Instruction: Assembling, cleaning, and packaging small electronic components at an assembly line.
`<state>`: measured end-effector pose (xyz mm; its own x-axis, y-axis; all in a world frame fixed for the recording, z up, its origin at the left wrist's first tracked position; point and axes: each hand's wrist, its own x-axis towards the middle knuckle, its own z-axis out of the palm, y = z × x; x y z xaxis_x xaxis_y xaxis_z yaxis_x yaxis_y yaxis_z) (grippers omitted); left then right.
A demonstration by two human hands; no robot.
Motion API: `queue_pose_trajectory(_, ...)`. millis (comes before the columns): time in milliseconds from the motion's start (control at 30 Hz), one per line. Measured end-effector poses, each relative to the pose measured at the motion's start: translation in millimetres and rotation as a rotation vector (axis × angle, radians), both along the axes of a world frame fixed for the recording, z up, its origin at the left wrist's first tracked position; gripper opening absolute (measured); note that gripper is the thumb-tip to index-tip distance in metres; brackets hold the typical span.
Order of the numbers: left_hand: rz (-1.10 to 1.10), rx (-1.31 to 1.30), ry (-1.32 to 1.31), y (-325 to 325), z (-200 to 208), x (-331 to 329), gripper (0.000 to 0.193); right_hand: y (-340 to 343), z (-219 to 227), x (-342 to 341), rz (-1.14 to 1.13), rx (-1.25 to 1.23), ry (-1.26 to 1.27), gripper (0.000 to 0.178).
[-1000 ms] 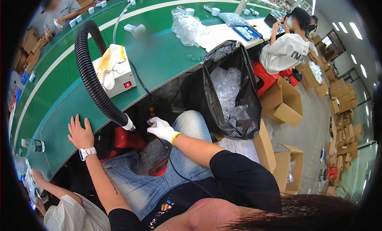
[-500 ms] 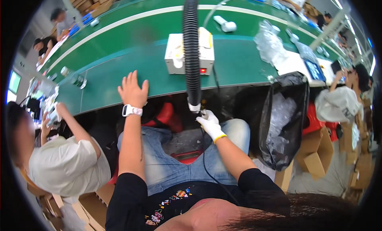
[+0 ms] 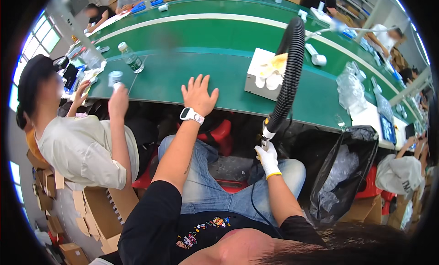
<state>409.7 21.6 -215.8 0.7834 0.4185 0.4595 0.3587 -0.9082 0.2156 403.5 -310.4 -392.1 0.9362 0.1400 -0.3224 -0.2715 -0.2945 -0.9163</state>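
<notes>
Bent down past the green desk's (image 3: 228, 73) edge, a black ribbed hose (image 3: 295, 64). Flat on the desk, bare left grip (image 3: 200, 97), fingers spread. Just below the hose's pale end, gloved right grip (image 3: 268, 159), closed on a mostly hidden metallic tool (image 3: 265, 144).

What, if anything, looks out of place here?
A yellow-and-white glove lies on the white box. It looks slightly odd because only your right hand is gloved; your left hand is bare.

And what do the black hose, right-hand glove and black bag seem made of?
Black hose: probably flexible plastic or rubber, slightly shiny; even ribs and highlights. Right-hand glove: likely knit fabric, matte white, with a snug yellow cuff. Black bag: apparently thin plastic film, glossy; creases catch light.
</notes>
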Motion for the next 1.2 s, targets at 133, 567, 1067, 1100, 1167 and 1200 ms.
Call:
queue_pose_trajectory(133,0.008,-0.003,0.021,1.0,0.8,0.3,0.056,3.1,2.9,-1.6,0.0,0.03,0.025,0.038)
queue_pose_trajectory(567,-0.341,-0.569,-0.165,29.4,24.1,-23.5,0.049,2.9,8.3,0.3,-0.045,0.163,0.108,0.04)
queue_pose_trajectory(1067,-0.183,-0.437,-0.385,86.2,41.2,-61.8,0.061,16.3,116.7,-38.2,0.389,0.564,-0.078,0.076)
queue_pose_trajectory(1100,-0.336,-0.908,-0.467,45.9,36.7,-77.1,0.056,11.9,115.1,-39.9,0.332,0.599,-0.024,0.077)
queue_pose_trajectory(1167,-0.593,-1.724,-0.549,-37.0,28.4,-106.8,0.043,5.1,113.1,-44.5,0.232,0.677,0.082,0.077)
queue_pose_trajectory(1200,-0.53,-1.893,-0.512,-72.0,8.2,-110.8,0.044,2.7,105.7,-46.1,0.18,0.7,0.156,0.078)
